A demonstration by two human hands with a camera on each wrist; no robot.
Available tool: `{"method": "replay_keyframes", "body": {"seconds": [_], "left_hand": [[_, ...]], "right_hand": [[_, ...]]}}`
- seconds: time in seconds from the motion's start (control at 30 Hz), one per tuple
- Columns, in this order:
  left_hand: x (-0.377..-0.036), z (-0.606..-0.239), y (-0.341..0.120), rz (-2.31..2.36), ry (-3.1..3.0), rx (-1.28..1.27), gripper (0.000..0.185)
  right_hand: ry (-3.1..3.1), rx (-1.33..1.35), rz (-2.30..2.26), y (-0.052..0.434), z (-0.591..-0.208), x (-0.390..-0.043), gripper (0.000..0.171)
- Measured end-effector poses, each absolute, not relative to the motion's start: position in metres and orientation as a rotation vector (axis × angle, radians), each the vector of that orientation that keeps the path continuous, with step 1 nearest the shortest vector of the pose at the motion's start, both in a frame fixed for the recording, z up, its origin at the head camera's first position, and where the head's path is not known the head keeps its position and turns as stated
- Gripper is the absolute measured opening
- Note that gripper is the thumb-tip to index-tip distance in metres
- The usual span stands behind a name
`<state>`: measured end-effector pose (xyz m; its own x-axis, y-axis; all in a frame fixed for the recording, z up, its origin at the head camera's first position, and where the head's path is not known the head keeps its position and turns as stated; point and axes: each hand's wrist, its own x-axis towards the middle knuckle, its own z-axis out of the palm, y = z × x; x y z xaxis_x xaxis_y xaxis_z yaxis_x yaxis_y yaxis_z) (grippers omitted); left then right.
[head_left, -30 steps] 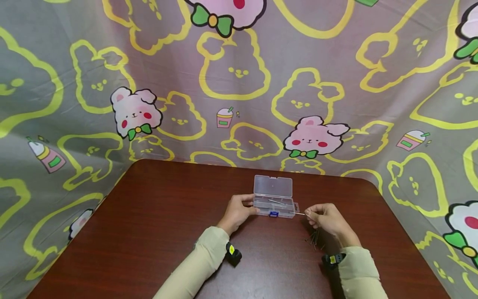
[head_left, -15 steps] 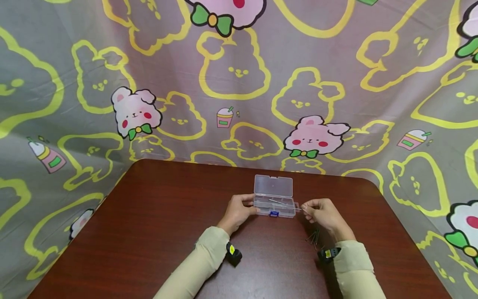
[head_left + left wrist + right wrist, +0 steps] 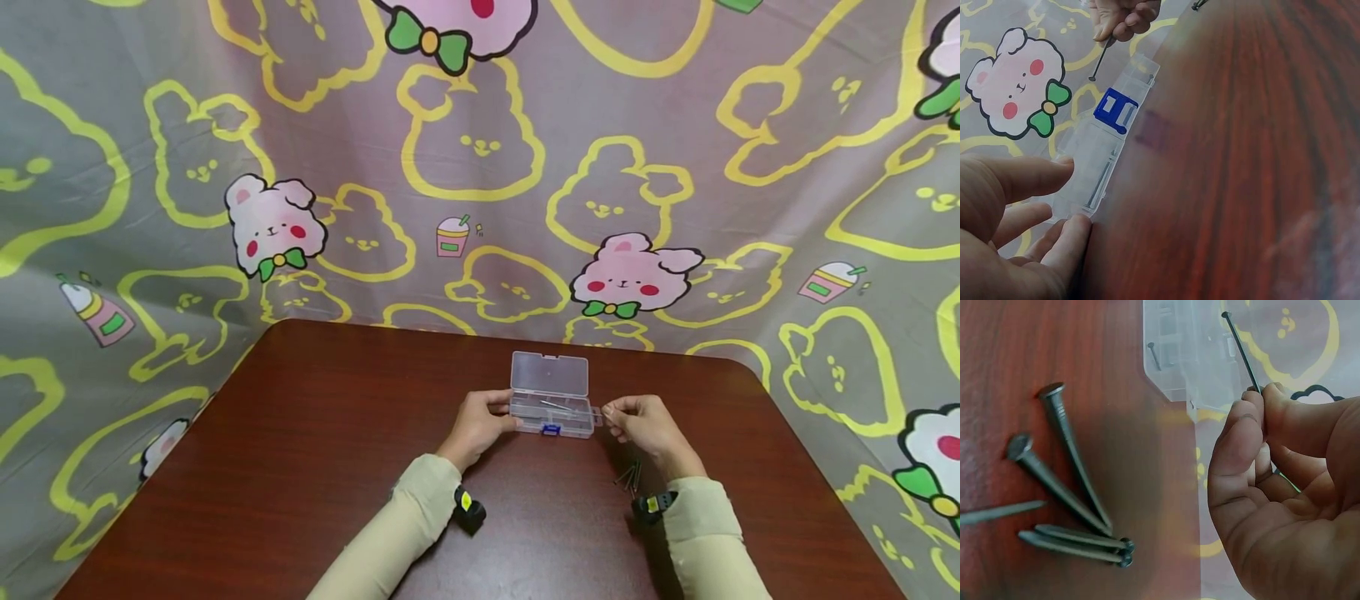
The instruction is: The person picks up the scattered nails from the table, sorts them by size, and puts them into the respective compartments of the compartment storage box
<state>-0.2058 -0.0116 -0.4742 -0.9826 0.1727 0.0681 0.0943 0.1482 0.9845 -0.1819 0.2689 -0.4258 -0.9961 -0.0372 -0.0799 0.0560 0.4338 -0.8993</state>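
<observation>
A clear plastic parts box stands on the table with its lid raised at the back. At the front is a blue latch. My left hand holds the box's left end between thumb and fingers. Between thumb and fingertips, my right hand pinches a nail by its lower end, head pointing away from the hand. That nail is held just off the box's right end, above its level. Inside the box lie a few nails, one a long nail and another a small nail.
Several loose nails lie on the dark red-brown table, below the right hand. A grey cloth with yellow outlines and pink rabbit faces hangs behind the table's back edge. Both wrists carry small black cameras.
My right hand has moved left and slightly up toward the box, carrying the nail, which has swung from low beside the box to over its right end. The left hand and box stay put.
</observation>
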Motion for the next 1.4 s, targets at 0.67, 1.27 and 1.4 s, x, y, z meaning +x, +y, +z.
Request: {"method": "replay_keyframes", "body": {"seconds": [0.67, 1.27, 1.4], "left_hand": [[-0.205, -0.474, -0.011, 2.007, 2.32, 0.273, 0.055], [-0.204, -0.472, -0.011, 1.998, 2.318, 0.248, 0.056], [-0.204, -0.471, -0.011, 2.0, 2.313, 0.24, 0.056]], "right_hand": [[2.599, 0.048, -1.624, 0.256, -0.425, -0.197, 0.019], [2.641, 0.093, -1.562, 0.242, -0.422, -0.21, 0.02], [2.712, 0.089, -1.446, 0.237, -0.417, -0.211, 0.021]]}}
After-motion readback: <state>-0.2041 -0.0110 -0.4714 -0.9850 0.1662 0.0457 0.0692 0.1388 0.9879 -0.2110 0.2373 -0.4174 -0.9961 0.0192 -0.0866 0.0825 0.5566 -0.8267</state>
